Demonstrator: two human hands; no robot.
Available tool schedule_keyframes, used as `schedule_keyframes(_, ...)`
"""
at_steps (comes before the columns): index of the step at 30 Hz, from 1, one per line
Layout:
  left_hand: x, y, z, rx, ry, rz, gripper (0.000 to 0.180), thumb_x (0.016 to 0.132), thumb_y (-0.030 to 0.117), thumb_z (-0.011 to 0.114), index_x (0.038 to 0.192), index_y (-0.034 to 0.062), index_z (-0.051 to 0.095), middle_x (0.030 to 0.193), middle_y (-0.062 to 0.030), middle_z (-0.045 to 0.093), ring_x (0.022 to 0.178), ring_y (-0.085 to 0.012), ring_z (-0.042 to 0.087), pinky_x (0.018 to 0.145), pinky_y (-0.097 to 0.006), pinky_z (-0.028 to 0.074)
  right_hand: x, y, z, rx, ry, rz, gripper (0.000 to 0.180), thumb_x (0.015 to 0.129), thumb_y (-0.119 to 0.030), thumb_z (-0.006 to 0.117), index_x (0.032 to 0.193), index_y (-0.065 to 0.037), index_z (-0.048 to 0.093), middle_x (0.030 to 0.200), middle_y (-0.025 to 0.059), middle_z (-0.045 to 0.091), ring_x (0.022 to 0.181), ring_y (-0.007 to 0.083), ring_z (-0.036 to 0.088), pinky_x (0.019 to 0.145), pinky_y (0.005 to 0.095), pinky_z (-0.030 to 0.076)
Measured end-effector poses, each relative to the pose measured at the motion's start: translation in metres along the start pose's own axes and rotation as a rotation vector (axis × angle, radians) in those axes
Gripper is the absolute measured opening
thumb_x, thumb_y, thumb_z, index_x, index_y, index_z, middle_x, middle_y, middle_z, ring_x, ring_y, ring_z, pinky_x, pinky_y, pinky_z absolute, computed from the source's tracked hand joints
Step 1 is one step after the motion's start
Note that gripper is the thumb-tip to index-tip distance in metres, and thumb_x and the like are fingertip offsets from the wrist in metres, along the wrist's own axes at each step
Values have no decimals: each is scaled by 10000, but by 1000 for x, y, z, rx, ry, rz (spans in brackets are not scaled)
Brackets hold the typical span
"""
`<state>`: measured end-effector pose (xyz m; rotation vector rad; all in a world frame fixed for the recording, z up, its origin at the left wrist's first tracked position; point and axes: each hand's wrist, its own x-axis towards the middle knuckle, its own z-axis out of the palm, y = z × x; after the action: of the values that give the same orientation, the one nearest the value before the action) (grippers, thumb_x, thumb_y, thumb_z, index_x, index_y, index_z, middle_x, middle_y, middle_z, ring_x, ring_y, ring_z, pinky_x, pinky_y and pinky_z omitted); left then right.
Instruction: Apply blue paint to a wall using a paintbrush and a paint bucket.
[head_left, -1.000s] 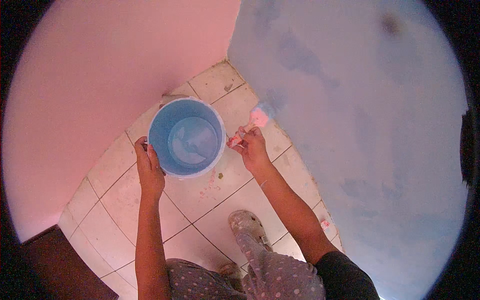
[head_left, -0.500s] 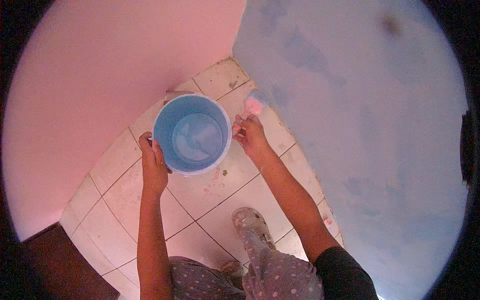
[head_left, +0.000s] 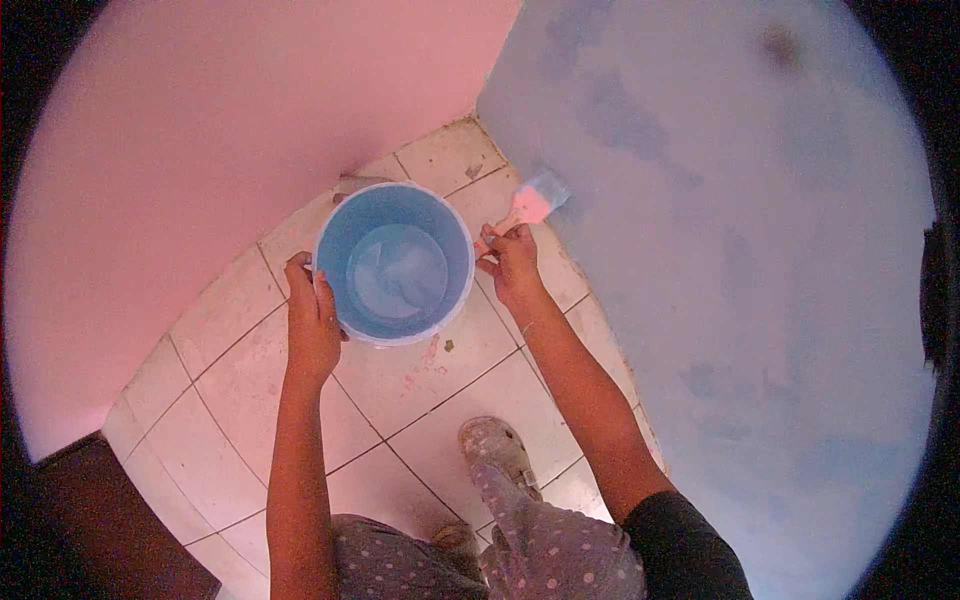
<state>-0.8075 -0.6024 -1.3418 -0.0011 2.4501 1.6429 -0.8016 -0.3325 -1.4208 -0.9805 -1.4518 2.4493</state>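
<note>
My left hand [head_left: 316, 305] grips the left side of a round bucket [head_left: 458, 232], its thumb at the rim and some fingers hidden behind the wall. The bucket is blue inside with a pale rim, and a little light blue liquid [head_left: 385, 275] lies at its bottom. Right of the bucket, my right hand [head_left: 515, 265] is closed around the handle of a paintbrush [head_left: 532, 203]. Its ferrule looks pink and its bristles are bluish. The bristle end lies against the lower part of the blue wall [head_left: 720, 280], as far as I can tell.
A pink wall [head_left: 220, 150] rises on the left and meets the blue, patchily painted wall at a far corner. Pale floor tiles [head_left: 380, 420] carry pink specks and a small green bit [head_left: 449, 345]. My shoe [head_left: 497, 447] stands below the bucket. A dark flat surface [head_left: 110, 520] is at lower left.
The paintbrush has turned and moved right, its bristles now further over the blue wall. The bucket has shifted slightly right in view with my left hand still on it.
</note>
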Motion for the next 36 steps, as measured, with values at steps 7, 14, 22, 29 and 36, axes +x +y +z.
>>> schedule_keyframes(7, 0, 3, 0, 18, 4, -12, 439, 1041, 395, 253, 1320, 58, 286, 936, -134, 505, 607, -168, 572, 421, -263, 468, 35, -25, -6, 56, -303, 147, 266, 862, -85, 636, 1066, -4, 485, 852, 131, 618, 758, 263, 662, 655, 431, 588)
schedule_keyframes(14, 1, 0, -1, 9, -15, -19, 429, 1044, 370, 255, 1337, 58, 278, 928, -122, 498, 604, -162, 564, 422, -269, 471, 51, -44, 12, 144, -330, 116, 136, 890, -88, 563, 1011, -24, 557, 827, 123, 643, 795, 280, 656, 750, 427, 573)
schedule_keyframes(22, 1, -2, -6, 29, -5, 0, 410, 1046, 343, 257, 1325, 43, 277, 937, -142, 523, 598, -165, 567, 420, -278, 464, -21, -110, 37, 432, -405, -192, 213, 875, -112, 595, 1069, -44, 538, 948, 90, 629, 850, 238, 638, 789, 410, 554)
schedule_keyframes(29, 2, 1, -3, 54, 1, 8, 416, 1044, 364, 259, 1311, 46, 290, 904, -143, 539, 585, -177, 569, 438, -287, 471, -85, -94, -7, 425, -487, 162, 270, 879, -103, 588, 1138, -71, 520, 941, 76, 589, 818, 198, 621, 716, 361, 560)
schedule_keyframes(36, 4, -10, -1, 31, 9, 11, 448, 1037, 421, 253, 1308, 67, 302, 875, -136, 542, 564, -178, 552, 450, -292, 461, -58, -141, -26, 778, -395, 16, 275, 889, -96, 584, 1153, -75, 507, 953, 90, 580, 799, 202, 597, 663, 309, 556)
